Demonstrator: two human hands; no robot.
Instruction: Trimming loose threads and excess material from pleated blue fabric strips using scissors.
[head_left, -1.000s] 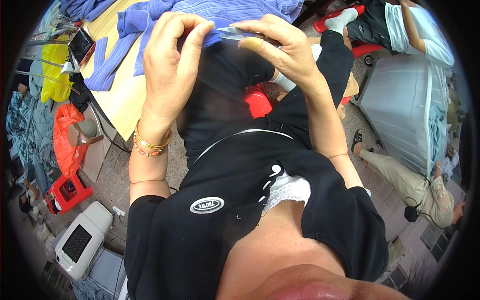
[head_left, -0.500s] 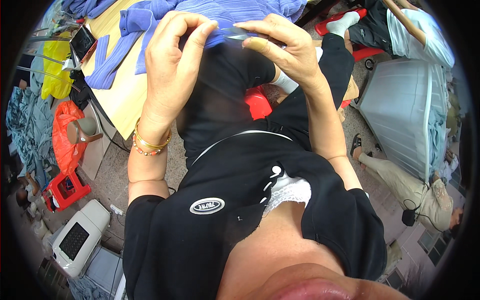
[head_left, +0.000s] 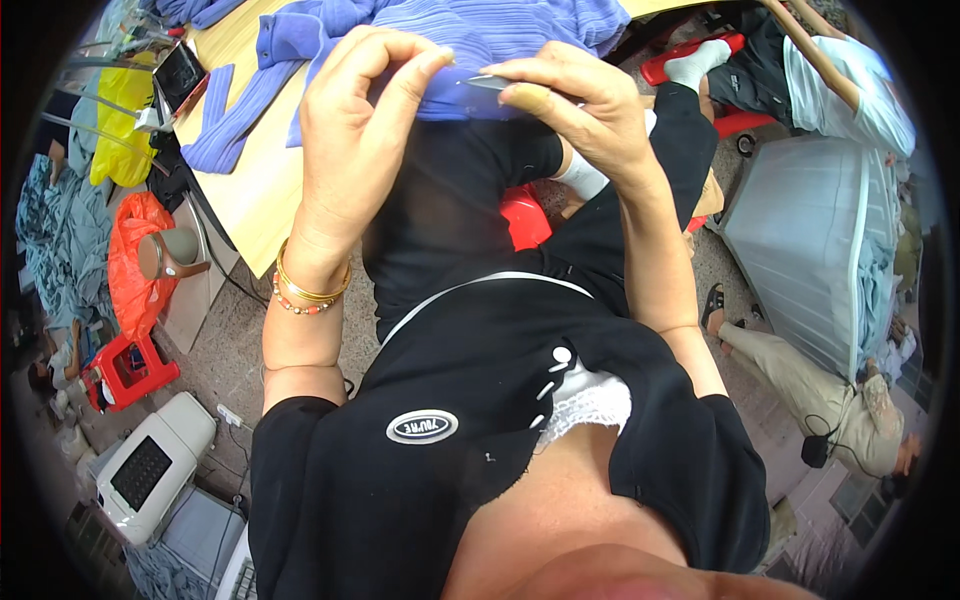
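My right hand (head_left: 585, 95) pinches a small pair of metal thread snips (head_left: 487, 82) between thumb and fingers. The thumb has a yellowish covering or stain. The snips point left, and their blades look nearly together. My left hand (head_left: 370, 110) is raised opposite, its thumb and forefinger pressed together just beyond the blade tips. Anything between them is too small to make out. Below and beyond both hands lies a ribbed blue-violet knit garment (head_left: 540, 30), spread from the table over toward my lap, with a collar-like or cuff part on the left.
A pale wooden table (head_left: 240, 205) stands at the far left, with a phone-like dark device (head_left: 180, 75) on its edge. A red stool (head_left: 135, 365) and a white machine (head_left: 158, 465) are further left. A large whitish bin (head_left: 800, 230) stands right, near other people.
The snips' blades, spread apart before, are now nearly together. The gap between my hands has grown a little, with the right hand shifted slightly rightward. The whole view has shifted slightly.
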